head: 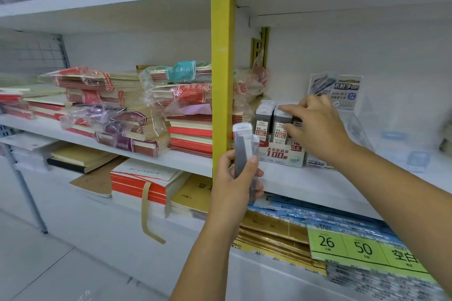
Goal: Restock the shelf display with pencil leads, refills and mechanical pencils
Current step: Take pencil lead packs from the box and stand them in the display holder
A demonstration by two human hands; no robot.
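A small display box [281, 154] printed "100" and "HB 0.5" stands on the middle white shelf [305, 183]. It holds upright rows of grey pencil lead cases [263, 120]. My right hand [315, 124] reaches over the box and its fingers pinch the top of a case [281, 117] in the second row. In front of the yellow post, my left hand [234, 178] grips a few more lead cases [244, 146], held upright. A clear stand with a product card [335, 90] sits behind the box.
A yellow upright post [221, 68] divides the shelving. Left of it lie stacks of wrapped notebooks [102, 105]. The lower shelf holds paper packs and a green sign [362, 249] reading 26 and 50. Clear acrylic holders [401, 139] stand to the right.
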